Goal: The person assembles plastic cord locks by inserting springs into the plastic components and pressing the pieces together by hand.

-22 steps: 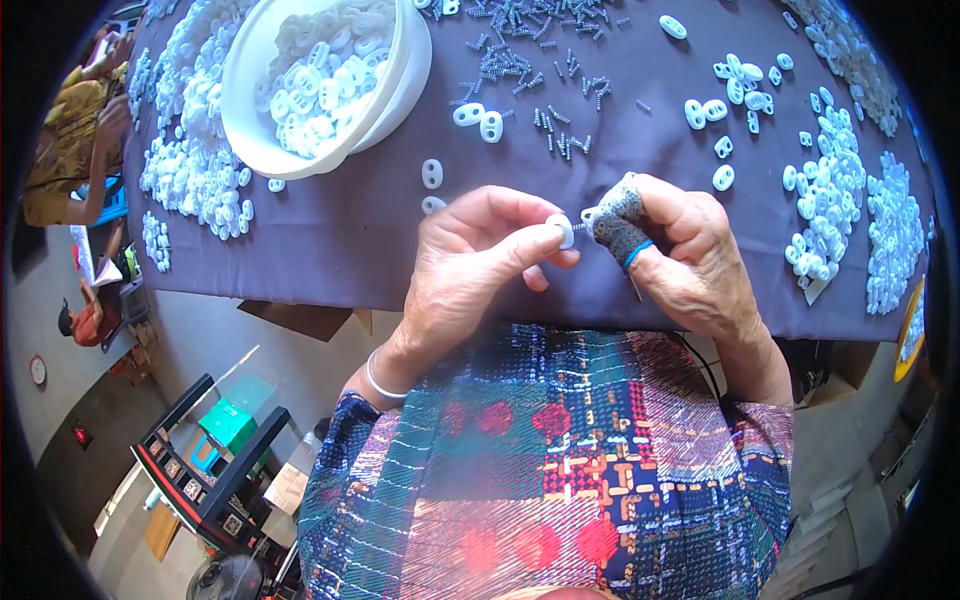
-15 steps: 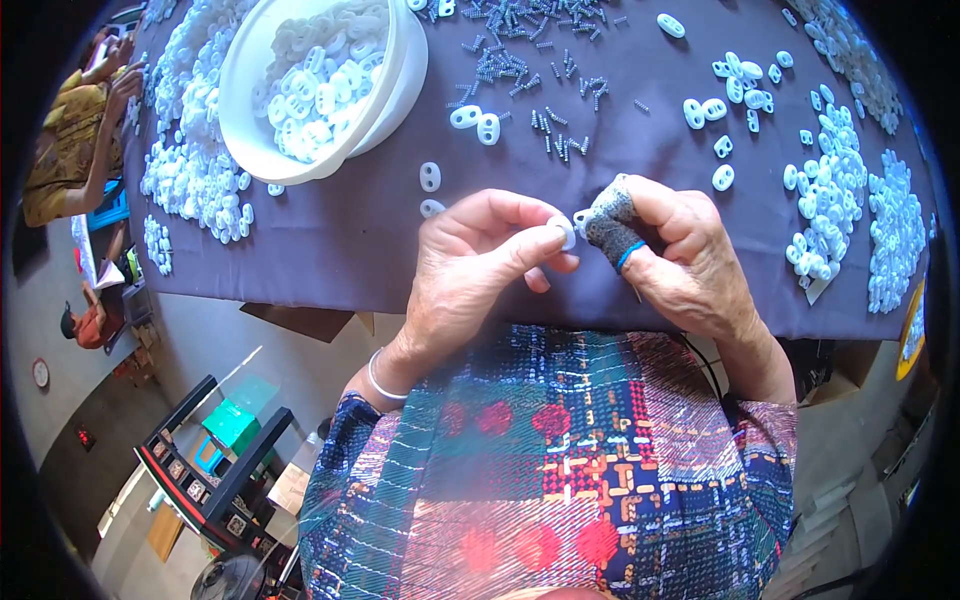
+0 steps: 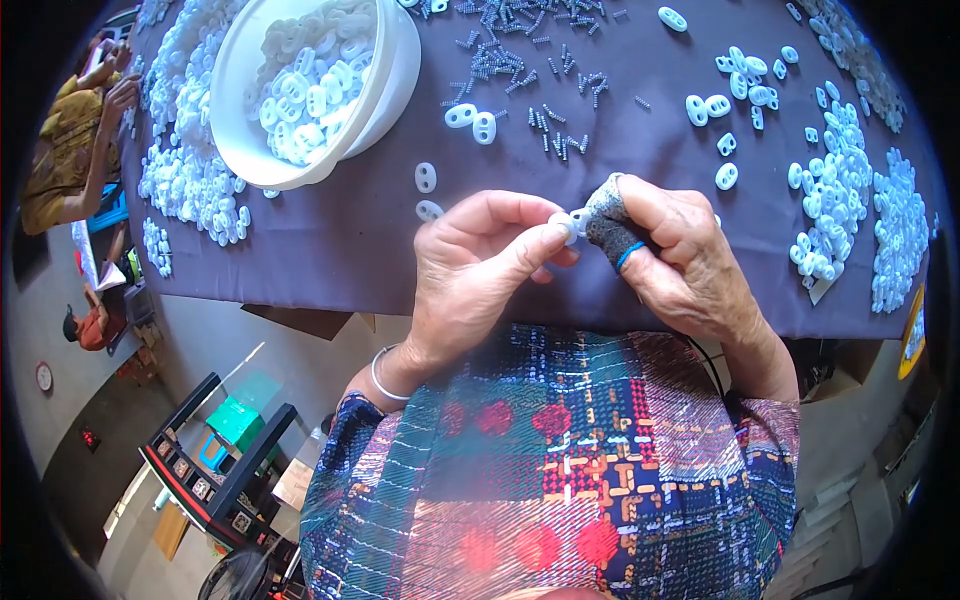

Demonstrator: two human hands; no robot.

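Note:
My left hand point(image 3: 480, 265) pinches a small white two-holed plastic piece point(image 3: 568, 226) between thumb and forefinger. Right against it, my right hand point(image 3: 680, 245) is closed on a smaller white plastic piece point(image 3: 579, 218), mostly covered by the fingers. Grey cloth with a blue edge covers the thumb and finger tips of the right hand. Just beyond my left hand, two loose white two-holed pieces point(image 3: 426, 178) lie on the dark tablecloth point(image 3: 340, 240). Farther off, two more white pieces point(image 3: 472, 122) lie beside a scatter of small metal springs point(image 3: 500, 65).
A white tub point(image 3: 400, 90) full of white pieces stands at the far left. Beside it spreads a large heap of white pieces point(image 3: 190, 190). More heaps point(image 3: 835, 190) lie at the right. Another person's arm point(image 3: 100, 150) shows at the far left edge.
My two hands have come slightly closer, and the small piece in the right now meets the one in the left. The view has shifted a little.

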